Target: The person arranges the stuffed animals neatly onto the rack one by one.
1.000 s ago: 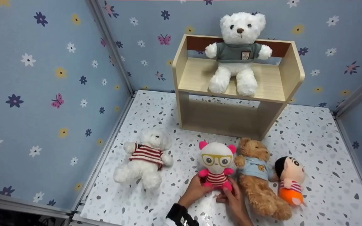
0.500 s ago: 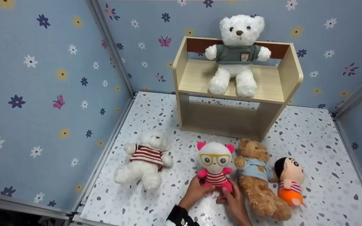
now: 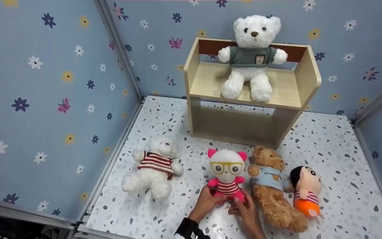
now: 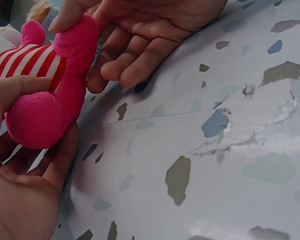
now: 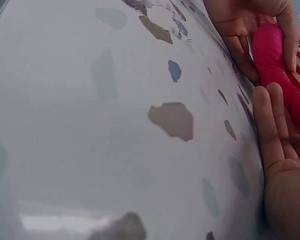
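A pink-eared plush bear (image 3: 227, 169) with yellow glasses and a red-and-white striped top is held upright low at the front of the table, facing away from the shelf. My left hand (image 3: 206, 203) grips its left-side leg, thumb on top and fingers beneath, as the left wrist view shows. On the other leg, my right hand (image 3: 246, 209) pinches with its thumb, its fingers (image 5: 270, 120) reaching under the bear. The pink leg (image 4: 37, 120) lies between the left thumb and fingers. Close by on the right lies a brown teddy bear (image 3: 267, 194) in a blue shirt.
A white teddy bear (image 3: 156, 166) in a striped sweater lies at left. At far right lies a black-haired doll (image 3: 307, 192) with orange bottoms. Behind stands a wooden shelf (image 3: 207, 79), a white bear (image 3: 252, 59) in a green shirt sitting on it. Flowered panels enclose the speckled table (image 3: 340, 186).
The plush bear's head has leaned very slightly to the left. Both hands keep their hold on its legs, and the other toys stay in place.
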`<state>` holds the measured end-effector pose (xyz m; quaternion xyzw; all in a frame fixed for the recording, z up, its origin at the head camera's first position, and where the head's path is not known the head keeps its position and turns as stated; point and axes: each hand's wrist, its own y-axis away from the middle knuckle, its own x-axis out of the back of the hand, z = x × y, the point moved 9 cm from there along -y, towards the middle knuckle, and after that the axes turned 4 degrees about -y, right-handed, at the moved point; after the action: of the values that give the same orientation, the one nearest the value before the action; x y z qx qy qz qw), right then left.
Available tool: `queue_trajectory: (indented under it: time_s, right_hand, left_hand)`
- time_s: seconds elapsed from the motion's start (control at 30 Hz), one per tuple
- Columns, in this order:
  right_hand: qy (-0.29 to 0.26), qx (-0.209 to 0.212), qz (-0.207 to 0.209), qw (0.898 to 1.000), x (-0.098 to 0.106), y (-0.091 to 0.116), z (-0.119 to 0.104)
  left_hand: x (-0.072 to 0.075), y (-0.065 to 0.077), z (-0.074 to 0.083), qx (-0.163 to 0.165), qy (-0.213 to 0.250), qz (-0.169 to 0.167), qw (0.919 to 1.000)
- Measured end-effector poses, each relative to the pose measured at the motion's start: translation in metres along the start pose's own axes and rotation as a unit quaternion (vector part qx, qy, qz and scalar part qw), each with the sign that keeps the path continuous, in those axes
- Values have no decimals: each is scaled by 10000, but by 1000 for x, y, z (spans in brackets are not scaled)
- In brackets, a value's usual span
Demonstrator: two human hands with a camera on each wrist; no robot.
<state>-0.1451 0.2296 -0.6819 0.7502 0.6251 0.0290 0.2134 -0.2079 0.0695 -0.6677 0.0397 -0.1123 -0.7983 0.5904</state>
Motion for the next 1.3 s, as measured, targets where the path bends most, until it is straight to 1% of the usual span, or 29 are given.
queue_trajectory:
  time_s: [0.17, 0.4, 0.6, 0.7, 0.9, 1.1, 1.17, 1.3]
  right_hand:
    - [-137, 149, -58, 9998, 0, 1, -2]
    - [-394, 519, -258, 9975, -6, 5, -6]
    - [-375, 462, -181, 9981, -7, 8, -7]
    - [-361, 489, -188, 9980, -7, 10, -9]
    - [-389, 347, -250, 9983, -8, 13, -12]
    - [-297, 440, -211, 9984, -10, 16, -22]
    - [-250, 573, -241, 9978, -12, 19, -26]
    - [-326, 884, -520, 9942, -17, 23, -31]
  left_hand:
    - [1, 3, 4, 135, -18, 65, 9999]
    - [7, 11, 14, -13, -181, 330, 9993]
    - [7, 13, 19, 52, -256, 361, 9990]
    - [6, 14, 25, 55, -364, 376, 9986]
    - [6, 17, 35, 75, -477, 402, 9980]
    - [7, 20, 47, -67, -430, 356, 9984]
    - [8, 20, 51, -165, -358, 341, 9986]
    - [10, 22, 66, -433, -279, 403, 9979]
